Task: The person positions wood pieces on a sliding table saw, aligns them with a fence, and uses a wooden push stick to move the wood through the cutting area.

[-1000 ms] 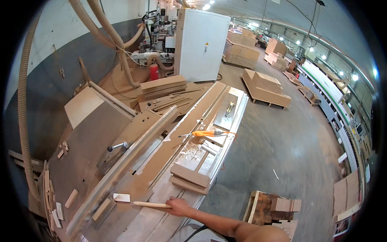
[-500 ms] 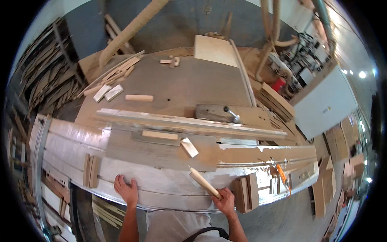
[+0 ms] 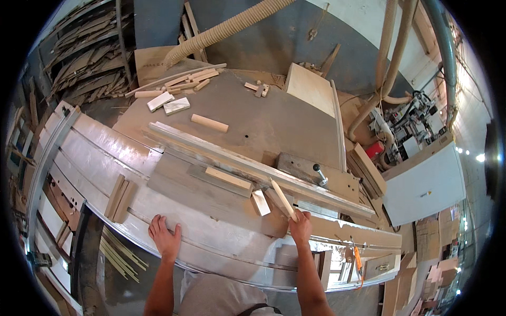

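My right hand (image 3: 300, 227) is closed around the near end of a pale wooden stick (image 3: 284, 198) with a narrowed tip. The stick slants away to the left, its tip close to the long wooden fence (image 3: 247, 163). Just left of it lies a small white-faced wood block (image 3: 260, 203), next to a light wooden strip (image 3: 229, 180) set along the fence. My left hand (image 3: 164, 236) lies with fingers apart on the metal sliding table (image 3: 205, 247), holding nothing. Short brown wood pieces (image 3: 120, 199) rest on the metal to its left.
Behind the fence sit a short wooden bar (image 3: 210, 123), white-faced blocks (image 3: 176, 106) and several offcuts. A clamp handle (image 3: 320, 174) stands up at the right, beyond an orange-handled tool (image 3: 358, 259). A ribbed hose (image 3: 226, 31) hangs over the far side.
My right hand has moved forward with the stick, from the near edge toward the fence. My left hand stays on the metal table. The whole view has tilted and shifted.
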Demonstrator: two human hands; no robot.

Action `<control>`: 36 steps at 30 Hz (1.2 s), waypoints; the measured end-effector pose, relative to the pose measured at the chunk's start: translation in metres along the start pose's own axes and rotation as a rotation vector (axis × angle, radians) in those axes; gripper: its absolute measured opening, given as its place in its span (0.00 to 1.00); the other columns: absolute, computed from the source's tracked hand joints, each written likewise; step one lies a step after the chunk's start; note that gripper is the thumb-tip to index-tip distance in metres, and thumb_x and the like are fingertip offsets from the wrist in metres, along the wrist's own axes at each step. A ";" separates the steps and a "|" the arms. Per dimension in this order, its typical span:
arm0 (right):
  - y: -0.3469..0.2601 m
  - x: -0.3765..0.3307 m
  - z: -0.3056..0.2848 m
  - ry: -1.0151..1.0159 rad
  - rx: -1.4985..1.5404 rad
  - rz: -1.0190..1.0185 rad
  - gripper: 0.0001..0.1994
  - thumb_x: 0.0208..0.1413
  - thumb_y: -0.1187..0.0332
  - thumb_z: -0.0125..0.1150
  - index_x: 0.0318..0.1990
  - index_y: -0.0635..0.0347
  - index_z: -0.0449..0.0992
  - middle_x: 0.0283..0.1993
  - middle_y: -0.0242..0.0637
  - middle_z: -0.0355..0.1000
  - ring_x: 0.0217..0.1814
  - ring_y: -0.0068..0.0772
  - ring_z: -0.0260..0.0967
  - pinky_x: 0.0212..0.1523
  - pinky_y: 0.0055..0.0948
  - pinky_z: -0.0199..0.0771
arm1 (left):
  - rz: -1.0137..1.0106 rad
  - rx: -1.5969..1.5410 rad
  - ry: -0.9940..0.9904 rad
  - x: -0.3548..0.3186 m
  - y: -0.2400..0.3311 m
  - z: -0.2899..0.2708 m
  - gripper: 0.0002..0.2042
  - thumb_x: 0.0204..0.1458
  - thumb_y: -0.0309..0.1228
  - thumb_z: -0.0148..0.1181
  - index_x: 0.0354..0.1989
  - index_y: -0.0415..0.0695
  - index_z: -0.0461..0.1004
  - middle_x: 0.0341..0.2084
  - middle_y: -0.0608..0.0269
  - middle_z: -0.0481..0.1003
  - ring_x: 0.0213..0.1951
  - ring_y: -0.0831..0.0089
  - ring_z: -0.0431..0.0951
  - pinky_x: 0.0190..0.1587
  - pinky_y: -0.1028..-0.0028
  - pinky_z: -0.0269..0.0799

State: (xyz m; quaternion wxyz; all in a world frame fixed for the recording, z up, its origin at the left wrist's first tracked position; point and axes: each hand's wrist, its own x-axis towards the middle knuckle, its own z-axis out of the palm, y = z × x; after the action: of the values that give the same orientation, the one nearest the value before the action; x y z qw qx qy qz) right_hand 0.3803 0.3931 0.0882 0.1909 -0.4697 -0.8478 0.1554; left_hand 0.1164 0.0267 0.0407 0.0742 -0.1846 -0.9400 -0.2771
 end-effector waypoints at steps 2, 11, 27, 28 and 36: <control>0.004 -0.004 -0.008 0.019 0.028 -0.081 0.19 0.45 0.72 0.68 0.47 0.60 0.79 0.40 0.47 0.73 0.42 0.54 0.74 0.44 0.46 0.76 | -0.015 -0.004 0.008 -0.003 -0.003 -0.004 0.28 0.47 0.41 0.67 0.54 0.40 0.68 0.58 0.49 0.66 0.62 0.49 0.63 0.67 0.50 0.52; 0.017 -0.073 -0.120 -0.300 0.175 0.208 0.16 0.49 0.73 0.67 0.48 0.62 0.81 0.34 0.45 0.82 0.34 0.33 0.80 0.38 0.32 0.78 | -0.027 -0.008 -0.019 -0.002 0.004 -0.007 0.27 0.48 0.39 0.66 0.54 0.40 0.68 0.58 0.49 0.66 0.62 0.50 0.63 0.67 0.51 0.52; 0.017 -0.047 -0.116 -0.145 0.258 0.169 0.18 0.44 0.76 0.67 0.47 0.63 0.81 0.37 0.42 0.81 0.36 0.35 0.78 0.39 0.33 0.78 | 0.011 0.011 0.013 -0.006 -0.005 0.001 0.27 0.48 0.40 0.66 0.54 0.40 0.67 0.59 0.48 0.66 0.63 0.49 0.62 0.67 0.50 0.52; 0.018 -0.045 -0.122 -0.139 0.251 0.167 0.18 0.45 0.76 0.66 0.47 0.64 0.81 0.38 0.43 0.81 0.37 0.36 0.79 0.40 0.33 0.78 | 0.019 0.015 0.015 -0.005 -0.005 0.002 0.27 0.48 0.40 0.66 0.54 0.40 0.67 0.58 0.48 0.66 0.62 0.49 0.62 0.67 0.50 0.52; 0.003 0.018 -0.166 -0.160 0.171 0.130 0.13 0.45 0.72 0.69 0.40 0.63 0.85 0.37 0.46 0.82 0.37 0.39 0.81 0.43 0.33 0.78 | 0.008 0.009 -0.003 -0.005 -0.005 0.001 0.26 0.48 0.39 0.66 0.54 0.40 0.68 0.59 0.48 0.66 0.63 0.49 0.62 0.67 0.51 0.51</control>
State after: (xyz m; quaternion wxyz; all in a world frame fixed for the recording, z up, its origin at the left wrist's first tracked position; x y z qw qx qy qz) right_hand 0.4521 0.4237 0.2362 0.1516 -0.4918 -0.8117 0.2763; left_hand 0.1190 0.0215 0.0362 0.0750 -0.1883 -0.9406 -0.2725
